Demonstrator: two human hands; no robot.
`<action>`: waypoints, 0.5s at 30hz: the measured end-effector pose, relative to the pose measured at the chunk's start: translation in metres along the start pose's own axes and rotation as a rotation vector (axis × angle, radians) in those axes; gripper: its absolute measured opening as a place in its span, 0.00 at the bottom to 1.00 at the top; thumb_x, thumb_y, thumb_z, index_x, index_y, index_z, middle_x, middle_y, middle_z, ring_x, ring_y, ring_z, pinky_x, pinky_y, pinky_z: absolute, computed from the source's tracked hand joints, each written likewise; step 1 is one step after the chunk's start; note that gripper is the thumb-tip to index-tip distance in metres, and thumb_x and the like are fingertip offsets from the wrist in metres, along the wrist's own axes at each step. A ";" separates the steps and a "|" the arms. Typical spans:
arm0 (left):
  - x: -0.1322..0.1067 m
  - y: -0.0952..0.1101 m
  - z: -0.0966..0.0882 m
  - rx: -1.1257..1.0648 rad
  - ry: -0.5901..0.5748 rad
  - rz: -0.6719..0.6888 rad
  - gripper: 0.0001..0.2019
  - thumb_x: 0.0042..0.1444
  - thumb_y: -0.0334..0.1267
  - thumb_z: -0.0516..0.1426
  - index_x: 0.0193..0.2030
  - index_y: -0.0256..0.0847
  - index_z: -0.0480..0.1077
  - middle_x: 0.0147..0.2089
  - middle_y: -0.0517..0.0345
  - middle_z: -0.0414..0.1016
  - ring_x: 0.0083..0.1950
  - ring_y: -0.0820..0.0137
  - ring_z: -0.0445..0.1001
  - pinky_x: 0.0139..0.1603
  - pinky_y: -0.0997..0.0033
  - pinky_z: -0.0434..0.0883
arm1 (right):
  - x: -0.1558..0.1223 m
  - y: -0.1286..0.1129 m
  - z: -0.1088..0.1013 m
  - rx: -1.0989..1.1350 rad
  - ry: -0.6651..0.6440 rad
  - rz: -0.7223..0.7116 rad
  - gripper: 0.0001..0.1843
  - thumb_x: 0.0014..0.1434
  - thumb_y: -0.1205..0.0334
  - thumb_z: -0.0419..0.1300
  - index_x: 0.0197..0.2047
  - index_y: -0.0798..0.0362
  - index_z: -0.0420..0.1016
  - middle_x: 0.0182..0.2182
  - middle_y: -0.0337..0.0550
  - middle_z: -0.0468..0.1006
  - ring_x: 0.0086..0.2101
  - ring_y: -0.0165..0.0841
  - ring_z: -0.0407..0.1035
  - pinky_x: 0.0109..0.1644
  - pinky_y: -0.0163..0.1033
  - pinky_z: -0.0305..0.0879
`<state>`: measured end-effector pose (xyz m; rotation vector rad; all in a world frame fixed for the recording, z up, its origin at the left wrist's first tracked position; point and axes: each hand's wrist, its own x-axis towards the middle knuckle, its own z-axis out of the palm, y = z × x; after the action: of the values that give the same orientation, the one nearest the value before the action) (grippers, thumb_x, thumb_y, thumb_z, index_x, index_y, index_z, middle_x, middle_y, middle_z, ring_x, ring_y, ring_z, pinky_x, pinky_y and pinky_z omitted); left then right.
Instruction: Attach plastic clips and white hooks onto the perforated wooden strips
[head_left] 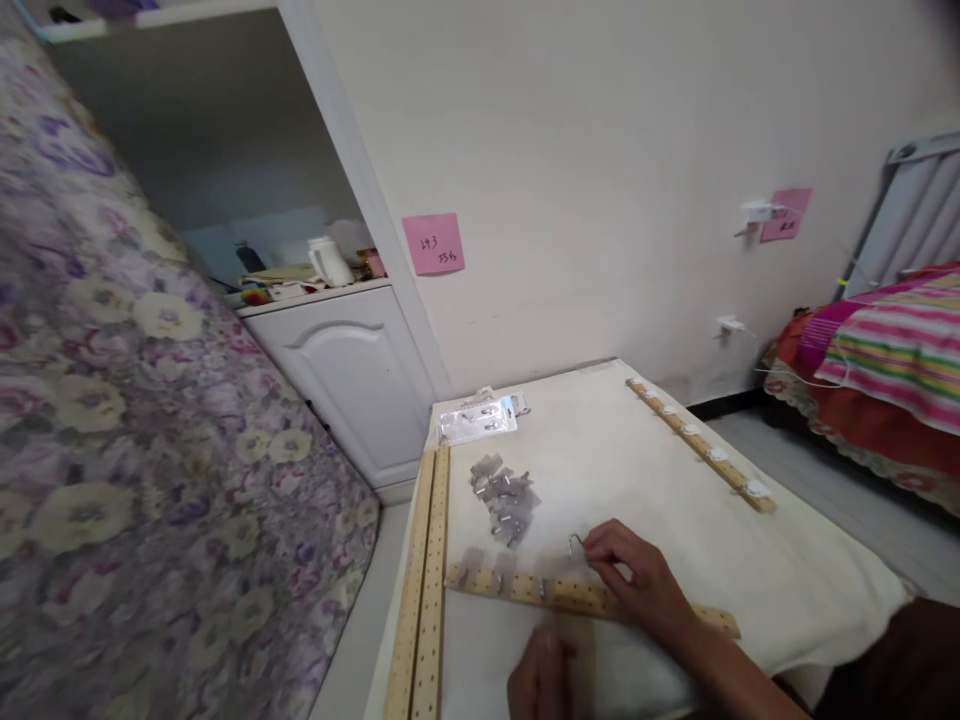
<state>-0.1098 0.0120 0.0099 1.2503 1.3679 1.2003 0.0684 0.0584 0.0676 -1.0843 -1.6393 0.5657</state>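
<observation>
My right hand point(630, 570) is closed in a pinch on a small bent metal hook point(576, 544), held just above a wooden strip with holes point(592, 597). Along the left half of that strip sit several metal hooks with clear plastic pieces, among them a hook point(543, 588) nearest my right hand. Below the strip, my left hand point(540, 675) is curled with its fingers together; whether they hold anything is hidden. Behind the strip lies a pile of metal hooks in clear plastic point(506, 500).
Two perforated wooden strips point(430, 590) lie along the table's left edge. Another strip with white round pieces point(694, 435) runs near the right edge. Clear plastic packaging point(478, 420) rests at the back left. A floral curtain point(150, 430) hangs at left; a bed point(885, 370) stands right.
</observation>
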 end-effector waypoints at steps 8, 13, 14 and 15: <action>-0.009 0.060 0.009 -0.465 -0.156 -0.328 0.24 0.43 0.59 0.62 0.23 0.42 0.57 0.17 0.71 0.57 0.16 0.82 0.50 0.17 0.80 0.47 | -0.030 -0.024 0.000 0.002 -0.154 -0.122 0.10 0.63 0.67 0.48 0.36 0.49 0.70 0.40 0.44 0.73 0.40 0.31 0.70 0.44 0.35 0.68; -0.014 0.052 0.001 -0.430 -0.085 -0.308 0.24 0.43 0.57 0.62 0.22 0.42 0.54 0.15 0.73 0.54 0.16 0.83 0.48 0.16 0.81 0.45 | -0.041 -0.027 0.008 0.013 -0.155 -0.162 0.13 0.63 0.70 0.46 0.39 0.49 0.71 0.43 0.45 0.74 0.44 0.32 0.69 0.48 0.39 0.67; -0.015 0.049 -0.001 -0.416 -0.065 -0.299 0.24 0.43 0.57 0.62 0.22 0.42 0.54 0.14 0.73 0.54 0.15 0.82 0.48 0.16 0.80 0.45 | -0.043 -0.028 0.010 0.018 -0.152 -0.190 0.14 0.63 0.70 0.46 0.40 0.48 0.72 0.44 0.45 0.75 0.47 0.34 0.68 0.51 0.41 0.66; -0.016 0.046 -0.002 -0.404 -0.047 -0.295 0.24 0.43 0.57 0.62 0.21 0.42 0.55 0.14 0.72 0.54 0.15 0.82 0.48 0.15 0.80 0.45 | -0.046 -0.029 0.012 0.028 -0.149 -0.219 0.14 0.63 0.69 0.47 0.41 0.47 0.72 0.45 0.45 0.75 0.50 0.35 0.67 0.54 0.43 0.65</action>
<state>-0.1043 -0.0036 0.0561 0.7596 1.1544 1.1569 0.0490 0.0068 0.0634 -0.8452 -1.8464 0.5333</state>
